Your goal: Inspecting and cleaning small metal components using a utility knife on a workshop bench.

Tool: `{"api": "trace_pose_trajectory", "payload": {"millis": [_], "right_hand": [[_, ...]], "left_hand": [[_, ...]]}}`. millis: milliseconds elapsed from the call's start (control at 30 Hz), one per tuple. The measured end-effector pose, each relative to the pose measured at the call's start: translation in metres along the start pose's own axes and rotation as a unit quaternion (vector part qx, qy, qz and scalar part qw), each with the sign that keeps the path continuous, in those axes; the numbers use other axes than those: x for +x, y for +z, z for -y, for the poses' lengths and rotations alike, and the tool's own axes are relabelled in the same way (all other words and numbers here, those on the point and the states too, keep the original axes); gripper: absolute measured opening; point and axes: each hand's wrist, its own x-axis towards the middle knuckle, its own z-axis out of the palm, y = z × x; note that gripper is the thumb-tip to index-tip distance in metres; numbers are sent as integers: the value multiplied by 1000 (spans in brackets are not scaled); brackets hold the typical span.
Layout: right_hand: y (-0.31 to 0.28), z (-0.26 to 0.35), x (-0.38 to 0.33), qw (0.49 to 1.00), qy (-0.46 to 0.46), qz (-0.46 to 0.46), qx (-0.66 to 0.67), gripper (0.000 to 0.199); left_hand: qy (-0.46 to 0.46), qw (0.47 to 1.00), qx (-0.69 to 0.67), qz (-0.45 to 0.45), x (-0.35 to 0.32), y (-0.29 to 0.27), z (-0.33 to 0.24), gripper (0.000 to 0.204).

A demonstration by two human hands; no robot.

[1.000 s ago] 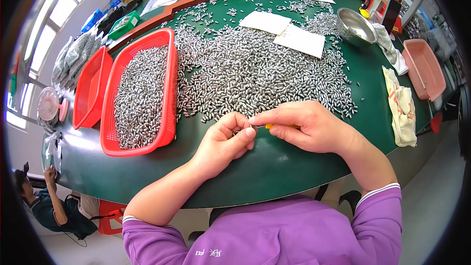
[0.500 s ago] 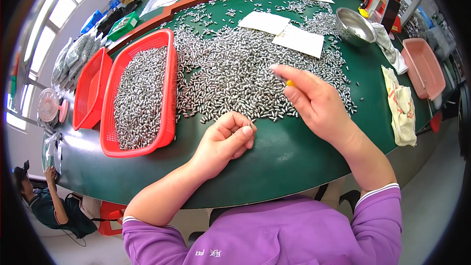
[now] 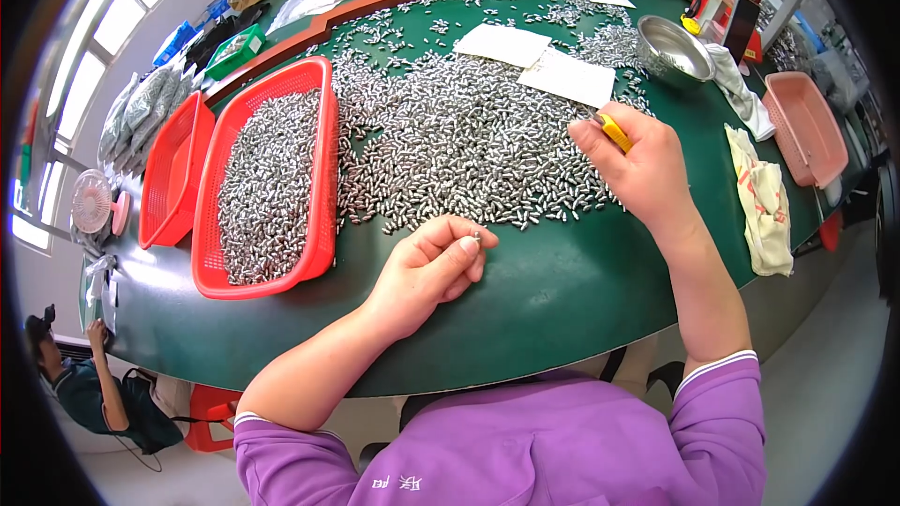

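Observation:
Near the front of the table, my left hand (image 3: 422,272) pinches a small silvery metal part (image 3: 476,236) between thumb and forefinger. My right hand (image 3: 647,164) is raised over the right side of the pile, closed on a yellow-handled utility knife (image 3: 616,134). The knife's narrow metal tip points up and left; most of its handle is hidden in the fingers. Beyond both hands spreads a wide pile of small, bullet-shaped metal parts (image 3: 450,141). At the left, a red plastic basket (image 3: 330,169) is filled with similar parts.
A second red basket (image 3: 159,211) stands farther left. White papers (image 3: 568,77) lie on the pile. To the right are a metal bowl (image 3: 670,52), a cream cloth (image 3: 764,206) and a pink basket (image 3: 806,131). A wooden strip (image 3: 375,2) borders the pile. Another person (image 3: 94,394) sits at lower left.
My right hand has moved right with the utility knife, its fingers curling inward so more of the yellow handle shows. My left hand has barely moved, still pinching the metal part.

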Motion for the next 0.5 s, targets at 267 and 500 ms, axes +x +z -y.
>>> {"api": "trace_pose_trajectory", "payload": {"millis": [267, 500], "right_hand": [[18, -24, -1, 988, -93, -5, -120, 30], [22, -11, -1, 977, -194, -20, -87, 28]], "left_hand": [[-8, 1000, -16, 6, 1, 1, -1, 18], [-3, 1000, 24, 3, 1, 0, -1, 18]]}}
